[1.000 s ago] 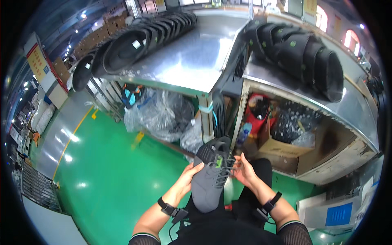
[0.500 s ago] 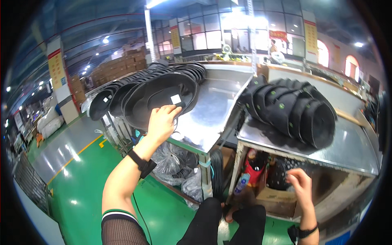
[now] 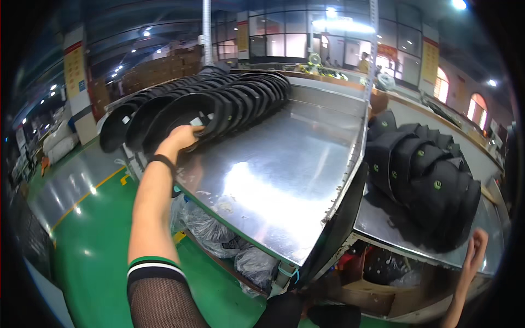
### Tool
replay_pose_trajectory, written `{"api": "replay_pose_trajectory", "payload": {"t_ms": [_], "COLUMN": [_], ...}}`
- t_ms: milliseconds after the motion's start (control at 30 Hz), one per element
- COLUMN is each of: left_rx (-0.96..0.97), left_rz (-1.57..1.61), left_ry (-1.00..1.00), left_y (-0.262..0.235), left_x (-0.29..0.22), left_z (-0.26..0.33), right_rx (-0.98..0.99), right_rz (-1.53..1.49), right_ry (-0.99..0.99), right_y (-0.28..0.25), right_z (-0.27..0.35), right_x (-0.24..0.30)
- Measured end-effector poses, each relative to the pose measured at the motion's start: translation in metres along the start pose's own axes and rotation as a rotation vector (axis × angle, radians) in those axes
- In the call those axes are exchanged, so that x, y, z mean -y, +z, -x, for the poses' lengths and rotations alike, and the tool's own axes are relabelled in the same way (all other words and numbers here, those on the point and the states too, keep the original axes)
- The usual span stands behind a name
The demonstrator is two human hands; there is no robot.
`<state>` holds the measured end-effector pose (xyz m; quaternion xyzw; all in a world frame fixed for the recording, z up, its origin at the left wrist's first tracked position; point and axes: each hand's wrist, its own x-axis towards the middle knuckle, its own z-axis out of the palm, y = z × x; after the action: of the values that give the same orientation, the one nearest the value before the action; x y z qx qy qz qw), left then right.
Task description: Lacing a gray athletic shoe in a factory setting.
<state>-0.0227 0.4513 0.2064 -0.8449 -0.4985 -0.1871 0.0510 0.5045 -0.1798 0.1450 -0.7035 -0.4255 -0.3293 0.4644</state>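
Observation:
My left hand (image 3: 185, 136) is closed on the near rim of a black, oval, bowl-shaped piece (image 3: 174, 116) with a white label inside. This piece stands on edge at the front of a row of similar black pieces (image 3: 249, 98), nested closely one behind another on the metal table (image 3: 273, 175). My right hand (image 3: 477, 249) is raised at the far right with nothing visible in it. Its fingers are bent loosely. The nearest things to it are stacked black shells (image 3: 421, 175) with small green marks, lying on the right-hand metal bench (image 3: 394, 232).
Clear plastic bags (image 3: 219, 235) lie under the metal table. A cardboard box (image 3: 377, 287) and dark bagged goods sit beneath the right bench. An upright metal post (image 3: 373, 54) rises at the table's far right corner. Cartons (image 3: 158, 71) are piled in the background.
The black piece in my left hand has moved away and left, up against the row. My right hand has risen beside the right bench. The view has shifted closer to the table.

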Motion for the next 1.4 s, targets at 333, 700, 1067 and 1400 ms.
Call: {"api": "replay_pose_trajectory", "payload": {"t_ms": [333,700,1067,1400], "left_rx": [0.016,-0.431,0.214,0.366], "left_rz": [0.233,0.561,1.282,1.006], "left_ry": [-0.015,0.421,0.406,-0.429], "left_y": [0.009,-0.051,0.04,0.22], "left_x": [-0.015,-0.156,-0.266,-0.263], "left_z": [0.041,0.263,0.448,0.469], "right_rx": [0.407,-0.251,0.875,0.794], "right_rz": [-0.06,-0.421,-1.578,-0.621], "right_ry": [0.099,0.059,1.034,0.544], "right_y": [0.056,-0.014,0.062,0.2], "right_z": [-0.04,0.01,0.162,0.367], "right_x": [0.001,0.09,0.222,0.168]}}
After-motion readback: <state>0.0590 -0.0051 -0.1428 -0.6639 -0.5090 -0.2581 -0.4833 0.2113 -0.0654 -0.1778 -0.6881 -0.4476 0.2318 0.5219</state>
